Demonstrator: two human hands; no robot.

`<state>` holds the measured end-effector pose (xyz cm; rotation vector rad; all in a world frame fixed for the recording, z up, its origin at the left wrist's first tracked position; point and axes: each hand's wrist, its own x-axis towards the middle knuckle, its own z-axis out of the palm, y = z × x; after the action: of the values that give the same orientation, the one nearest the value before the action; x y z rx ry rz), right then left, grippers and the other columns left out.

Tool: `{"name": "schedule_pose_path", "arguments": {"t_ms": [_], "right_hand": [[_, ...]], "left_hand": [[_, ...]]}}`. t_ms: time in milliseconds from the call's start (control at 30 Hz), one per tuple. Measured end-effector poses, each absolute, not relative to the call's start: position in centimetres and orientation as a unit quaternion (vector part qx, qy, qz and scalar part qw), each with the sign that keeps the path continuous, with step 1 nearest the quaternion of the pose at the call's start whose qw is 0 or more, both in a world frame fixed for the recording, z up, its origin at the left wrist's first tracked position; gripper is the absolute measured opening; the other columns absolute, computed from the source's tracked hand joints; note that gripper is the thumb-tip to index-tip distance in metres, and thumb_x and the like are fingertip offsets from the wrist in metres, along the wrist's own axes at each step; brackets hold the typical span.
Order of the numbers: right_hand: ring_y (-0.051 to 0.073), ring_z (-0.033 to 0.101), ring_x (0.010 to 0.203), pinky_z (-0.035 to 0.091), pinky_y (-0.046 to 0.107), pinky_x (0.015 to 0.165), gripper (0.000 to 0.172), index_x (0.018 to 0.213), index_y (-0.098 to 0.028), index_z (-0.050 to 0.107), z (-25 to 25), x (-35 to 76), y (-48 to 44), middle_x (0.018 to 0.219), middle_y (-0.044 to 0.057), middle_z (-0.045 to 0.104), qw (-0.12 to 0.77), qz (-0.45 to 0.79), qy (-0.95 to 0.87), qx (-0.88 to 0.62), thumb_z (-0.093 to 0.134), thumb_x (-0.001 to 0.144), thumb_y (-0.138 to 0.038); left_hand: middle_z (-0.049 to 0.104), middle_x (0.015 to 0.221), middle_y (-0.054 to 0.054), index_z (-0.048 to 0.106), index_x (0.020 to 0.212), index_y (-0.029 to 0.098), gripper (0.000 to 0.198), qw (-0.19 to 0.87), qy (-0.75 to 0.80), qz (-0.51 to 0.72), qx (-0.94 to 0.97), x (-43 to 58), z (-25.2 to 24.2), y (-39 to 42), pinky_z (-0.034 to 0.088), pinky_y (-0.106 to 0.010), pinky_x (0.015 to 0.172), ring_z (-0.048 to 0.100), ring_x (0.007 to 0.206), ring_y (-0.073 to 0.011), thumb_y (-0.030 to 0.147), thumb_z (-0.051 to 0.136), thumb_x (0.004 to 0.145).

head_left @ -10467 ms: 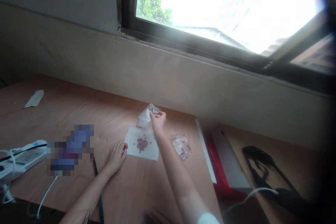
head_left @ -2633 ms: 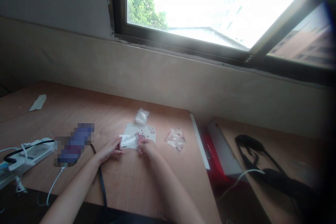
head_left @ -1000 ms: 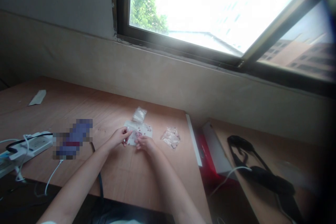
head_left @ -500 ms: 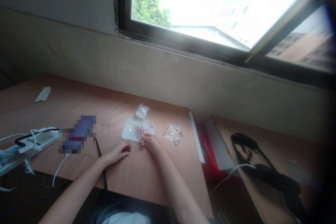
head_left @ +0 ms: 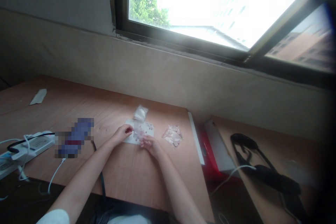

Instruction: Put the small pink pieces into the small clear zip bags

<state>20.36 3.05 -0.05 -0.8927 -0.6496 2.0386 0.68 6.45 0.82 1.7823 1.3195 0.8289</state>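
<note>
A white sheet of paper (head_left: pixel 128 138) lies on the wooden table (head_left: pixel 65 106), with small pink beads (head_left: pixel 139 131) scattered on it. My left hand (head_left: pixel 122 134) rests at the sheet's left edge, fingers curled. My right hand (head_left: pixel 150 145) sits at the sheet's lower edge, fingertips bunched close to the beads. Anything tiny between the fingers is too small to tell. A small clear plastic bag (head_left: pixel 140 113) lies just beyond the sheet. A second clear bag (head_left: pixel 172 136), holding pale and pinkish bits, lies to its right.
On the left are a white power strip (head_left: pixel 34 143), a pixelated object (head_left: pixel 75 138), a paper strip (head_left: pixel 38 96) and cables. Past the table's right edge stand a red-and-white box (head_left: pixel 217 150) and a black strap (head_left: pixel 265 176) on a lower board.
My left hand has moved forward from the bare table to the sheet's left edge. My right hand stays by the beads. The view has shifted slightly.
</note>
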Motion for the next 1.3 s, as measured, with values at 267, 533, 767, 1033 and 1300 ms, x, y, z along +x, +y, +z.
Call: {"name": "schedule_pose_path", "arguments": {"t_ms": [267, 533, 767, 1033, 1300], "right_hand": [[0.011, 0.052, 0.058, 0.039, 0.024, 0.059, 0.013, 0.073, -0.014, 0.055, 0.2, 20.7, 2.8, 0.066, 0.001, 0.058, 0.409, 0.810, -0.245, -0.342, 0.060, 0.061, -0.017], [0.008, 0.046, 0.047, 0.034, 0.021, 0.049, 0.019, 0.071, -0.015, 0.053, 0.8, 20.7, 3.4, 0.057, -0.002, 0.052, 0.382, 0.790, -0.263, -0.402, 0.063, 0.054, -0.019], [0.010, 0.049, 0.056, 0.035, 0.024, 0.053, 0.016, 0.072, -0.016, 0.062, 4.0, 20.9, 3.8, 0.067, 0.001, 0.057, 0.390, 0.611, -0.465, -0.509, 0.060, 0.056, -0.021], [0.016, 0.052, 0.067, 0.038, 0.027, 0.058, 0.020, 0.073, -0.016, 0.060, 5.5, 21.4, 3.8, 0.070, 0.003, 0.059, 0.459, 0.466, -0.497, -0.570, 0.060, 0.058, -0.030], [0.012, 0.048, 0.058, 0.035, 0.024, 0.053, 0.016, 0.063, -0.015, 0.055, 6.1, 21.5, 3.3, 0.061, 0.001, 0.054, 0.451, 0.477, -0.496, -0.568, 0.057, 0.060, -0.031]], "left_hand": [[0.060, 0.071, -0.001, 0.057, 0.069, 0.015, 0.013, 0.404, 0.528, 0.348, 0.661, 2.5, 0.7, 8.5, 0.042, -0.029, 0.072, 0.054, 0.074, -0.0166, 0.009, 0.054, 0.058], [0.061, 0.073, -0.006, 0.056, 0.075, 0.012, 0.026, 0.473, 0.523, 0.348, 0.618, 1.3, 3.3, 7.4, 0.045, -0.029, 0.064, 0.056, 0.069, -0.0168, 0.034, 0.044, 0.074], [0.057, 0.069, -0.003, 0.054, 0.080, 0.011, 0.029, 0.604, 0.448, 0.300, 0.587, 2.1, 7.6, 5.5, 0.045, -0.027, 0.058, 0.055, 0.060, -0.0131, 0.037, 0.053, 0.069], [0.056, 0.061, -0.002, 0.057, 0.070, 0.009, 0.027, 0.577, 0.441, 0.269, 0.632, 3.3, 10.3, 4.6, 0.042, -0.024, 0.054, 0.053, 0.056, -0.0115, 0.036, 0.054, 0.069], [0.056, 0.061, -0.001, 0.058, 0.073, 0.011, 0.029, 0.532, 0.457, 0.289, 0.652, 3.6, 11.2, 4.4, 0.041, -0.022, 0.050, 0.051, 0.053, -0.0113, 0.039, 0.051, 0.071]]}}
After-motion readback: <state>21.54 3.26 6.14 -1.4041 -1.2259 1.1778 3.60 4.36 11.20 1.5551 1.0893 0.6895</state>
